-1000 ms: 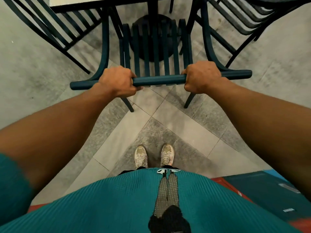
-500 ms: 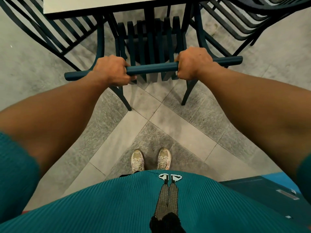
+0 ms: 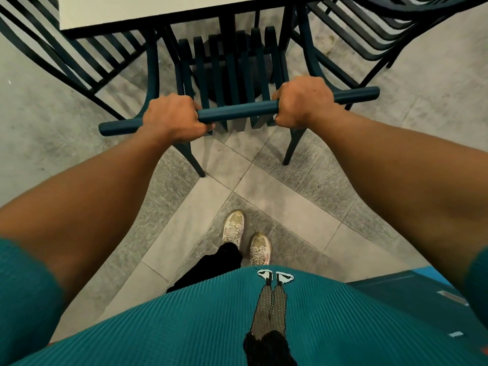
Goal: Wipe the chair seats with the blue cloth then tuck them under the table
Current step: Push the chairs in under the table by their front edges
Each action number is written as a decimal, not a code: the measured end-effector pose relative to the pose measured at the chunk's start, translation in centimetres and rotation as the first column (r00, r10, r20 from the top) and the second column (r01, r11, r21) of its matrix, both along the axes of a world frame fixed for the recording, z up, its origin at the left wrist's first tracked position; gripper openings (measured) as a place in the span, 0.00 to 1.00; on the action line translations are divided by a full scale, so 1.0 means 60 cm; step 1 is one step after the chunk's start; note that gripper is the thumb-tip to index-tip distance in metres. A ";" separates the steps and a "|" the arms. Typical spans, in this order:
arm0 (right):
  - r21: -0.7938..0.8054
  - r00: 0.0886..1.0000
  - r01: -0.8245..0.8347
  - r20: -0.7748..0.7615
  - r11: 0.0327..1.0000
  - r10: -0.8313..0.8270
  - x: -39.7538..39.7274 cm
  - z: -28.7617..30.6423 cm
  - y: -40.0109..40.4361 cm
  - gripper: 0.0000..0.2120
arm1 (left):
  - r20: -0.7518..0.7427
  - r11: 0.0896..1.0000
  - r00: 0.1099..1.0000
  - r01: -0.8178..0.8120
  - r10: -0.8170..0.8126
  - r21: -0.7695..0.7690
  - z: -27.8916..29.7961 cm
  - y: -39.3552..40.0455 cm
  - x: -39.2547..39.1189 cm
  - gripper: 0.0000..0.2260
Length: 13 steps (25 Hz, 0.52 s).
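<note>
1. Nearest the camera, the person's teal ribbed shirt [image 3: 184, 326] fills the lower frame, with a printed figure on its front.
2. Below it, two pale sneakers [image 3: 247, 237] stand on the grey tiled floor [image 3: 303, 191], the left foot a step ahead of the right.
3. Both bare forearms reach forward from teal sleeves.
4. The left hand [image 3: 173, 118] is curled tight around the top rail of the dark teal chair [image 3: 237, 110], near the rail's left end.
5. The right hand [image 3: 302, 103] is wrapped around the same rail, toward its right end; bare rail shows between the two fists.
6. The chair's two rear legs rest on the tiles, and its slatted seat runs forward beneath the white table [image 3: 158, 11]; the seat's front edge seems to lie under the tabletop, though shadow hides it.
7. Slatted dark chairs [image 3: 87, 56] stand at either side of the table.
8. No blue cloth shows in either hand.
</note>
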State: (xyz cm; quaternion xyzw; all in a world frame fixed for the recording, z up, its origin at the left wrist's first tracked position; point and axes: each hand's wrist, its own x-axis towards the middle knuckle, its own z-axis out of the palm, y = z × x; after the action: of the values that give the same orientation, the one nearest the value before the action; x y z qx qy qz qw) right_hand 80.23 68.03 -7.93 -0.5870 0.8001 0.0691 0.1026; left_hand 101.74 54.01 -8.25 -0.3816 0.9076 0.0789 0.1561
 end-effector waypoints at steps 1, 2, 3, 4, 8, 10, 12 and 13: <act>-0.025 1.000 0.028 -0.006 0.999 -0.028 0.005 -0.002 0.005 0.14 | -0.044 1.000 0.999 -0.019 0.019 -0.005 -0.001 0.008 0.001 0.19; -0.063 0.997 0.074 -0.008 0.995 -0.074 0.011 -0.007 0.011 0.15 | -0.112 0.999 0.993 -0.028 0.027 -0.014 -0.001 0.017 0.003 0.18; -0.116 0.991 0.131 -0.012 0.985 -0.133 0.016 -0.014 0.017 0.16 | -0.187 0.999 0.982 -0.017 0.011 -0.032 -0.005 0.027 0.008 0.18; -0.175 0.979 0.196 -0.015 0.965 -0.201 0.022 -0.023 0.026 0.19 | -0.244 0.998 0.969 0.008 -0.023 -0.061 -0.010 0.041 0.018 0.21; -0.294 0.882 0.465 0.070 0.835 -0.467 0.054 -0.048 0.092 0.39 | -0.363 0.955 0.887 0.235 -0.286 -0.180 -0.028 0.122 0.051 0.32; -0.265 0.818 0.575 0.162 0.774 -0.553 0.074 -0.061 0.137 0.41 | -0.352 0.869 0.801 0.488 -0.485 -0.087 -0.046 0.160 0.039 0.29; -0.084 0.708 0.694 0.257 0.715 -0.658 0.089 -0.076 0.181 0.39 | -0.207 0.811 0.822 0.563 -0.530 0.160 -0.062 0.189 -0.003 0.28; 0.047 0.644 0.731 0.282 0.681 -0.711 0.088 -0.087 0.201 0.37 | -0.130 0.809 0.849 0.527 -0.512 0.261 -0.071 0.197 -0.033 0.28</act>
State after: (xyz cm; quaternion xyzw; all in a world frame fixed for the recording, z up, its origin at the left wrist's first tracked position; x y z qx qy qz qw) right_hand 85.54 80.08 -13.14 -0.2267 0.9465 -0.0890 0.2119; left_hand 99.75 65.82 -12.52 -0.0900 0.9598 0.1741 0.2011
